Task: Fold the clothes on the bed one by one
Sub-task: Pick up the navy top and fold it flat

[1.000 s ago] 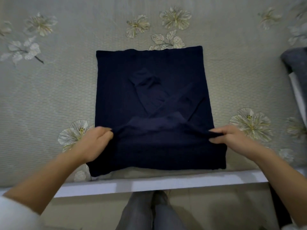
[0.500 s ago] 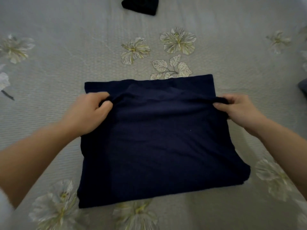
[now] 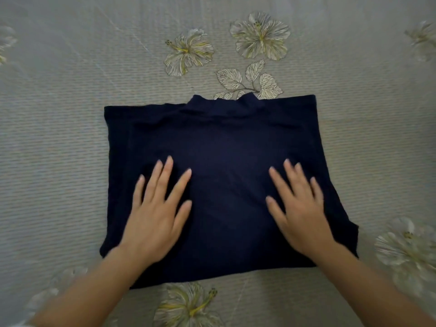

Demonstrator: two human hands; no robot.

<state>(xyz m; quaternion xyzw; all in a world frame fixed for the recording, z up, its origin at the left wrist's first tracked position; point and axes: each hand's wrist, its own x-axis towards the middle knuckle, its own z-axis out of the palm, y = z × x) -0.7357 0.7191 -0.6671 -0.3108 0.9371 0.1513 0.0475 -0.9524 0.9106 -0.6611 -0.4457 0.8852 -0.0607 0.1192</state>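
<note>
Pressing folded navy garment (image 3: pixel 226 161) | left hand (image 3: pixel 153 215) flat, fingers spread | right hand (image 3: pixel 299 208) flat, released

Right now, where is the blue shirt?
The blue shirt lies folded mid-frame in the head view on the flowered bedspread, under the left hand and right hand.

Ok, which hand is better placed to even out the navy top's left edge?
Probably left: the left hand lies flat on the navy top beside that edge; the right hand rests farther off.
</note>
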